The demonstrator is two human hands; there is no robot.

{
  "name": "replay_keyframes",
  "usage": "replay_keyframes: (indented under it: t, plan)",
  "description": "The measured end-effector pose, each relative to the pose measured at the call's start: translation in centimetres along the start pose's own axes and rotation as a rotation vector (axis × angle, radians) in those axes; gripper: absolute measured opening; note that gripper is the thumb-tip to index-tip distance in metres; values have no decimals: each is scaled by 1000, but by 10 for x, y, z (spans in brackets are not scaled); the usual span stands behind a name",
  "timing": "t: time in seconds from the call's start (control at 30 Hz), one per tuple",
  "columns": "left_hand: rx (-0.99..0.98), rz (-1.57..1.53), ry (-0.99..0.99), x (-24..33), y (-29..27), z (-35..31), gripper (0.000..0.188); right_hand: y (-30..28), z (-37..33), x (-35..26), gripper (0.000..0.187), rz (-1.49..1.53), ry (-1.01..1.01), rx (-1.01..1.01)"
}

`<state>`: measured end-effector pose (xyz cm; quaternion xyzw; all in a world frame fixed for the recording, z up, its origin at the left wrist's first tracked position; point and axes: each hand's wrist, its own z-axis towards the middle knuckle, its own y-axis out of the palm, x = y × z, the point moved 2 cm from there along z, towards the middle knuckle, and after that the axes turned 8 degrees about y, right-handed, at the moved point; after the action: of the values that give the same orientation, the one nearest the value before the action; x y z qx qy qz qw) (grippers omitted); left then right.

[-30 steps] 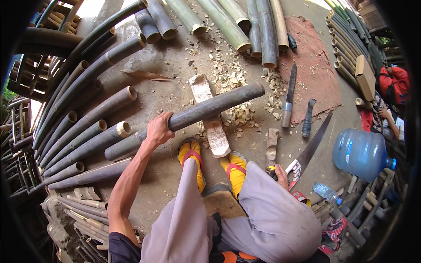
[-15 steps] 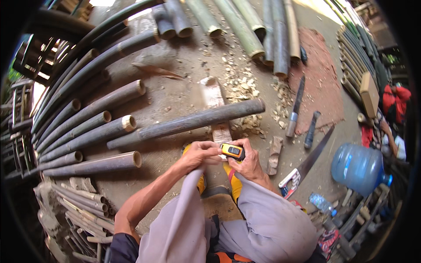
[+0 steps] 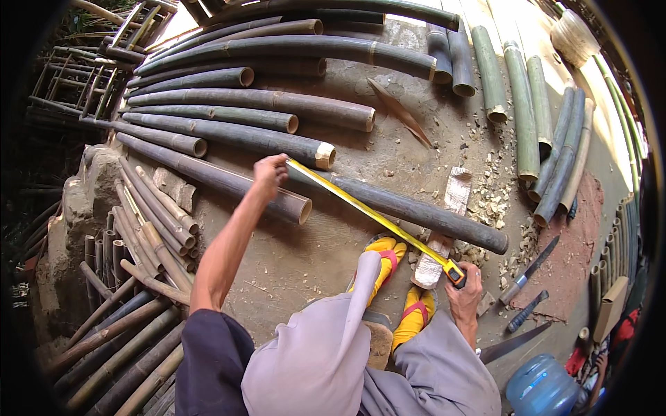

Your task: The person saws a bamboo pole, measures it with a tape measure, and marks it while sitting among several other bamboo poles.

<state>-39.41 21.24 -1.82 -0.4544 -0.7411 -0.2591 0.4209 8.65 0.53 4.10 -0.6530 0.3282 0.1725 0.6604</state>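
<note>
The left hand [image 3: 269, 173] is closed on the free end of a yellow measuring tape [image 3: 368, 213], pinning it at the left end of a dark bamboo pole [image 3: 416, 211] that lies slantwise on the dirt floor [image 3: 312, 256]. The right hand [image 3: 463, 295] is closed around the tape's yellow case [image 3: 455, 274] near the pole's lower right end; the blade runs taut between the two hands, along the near side of the pole. A flat wooden block [image 3: 444, 229] passes under the pole near the case. Bare ground lies open between the pole and the person's yellow sandals [image 3: 399, 277]. Stacked bamboo poles [image 3: 243, 111] crowd the upper left, just beside the left hand. A knife [image 3: 527, 269] and a saw blade [image 3: 517, 342] lie right of the right hand, a blue water jug [image 3: 544, 388] near the lower right edge.
</note>
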Motion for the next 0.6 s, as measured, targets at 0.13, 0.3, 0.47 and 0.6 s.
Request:
replay_keyframes:
  t: [0.13, 0.3, 0.47, 0.6]
  plan:
    - [347, 227, -7, -7, -74, 71, 9, -2, 15, -3, 37, 17, -79, -13]
    - [130, 285, -57, -38, -60, 97, 12, -6, 30, -5, 46, 28, -108, -29]
    - [119, 335, -76, -34, -91, 109, 10, -46, 44, 39, 39, -107, -89, 241]
    - [154, 476, 87, -36, -69, 103, 10, -98, 44, 116, 37, -301, 87, 492]
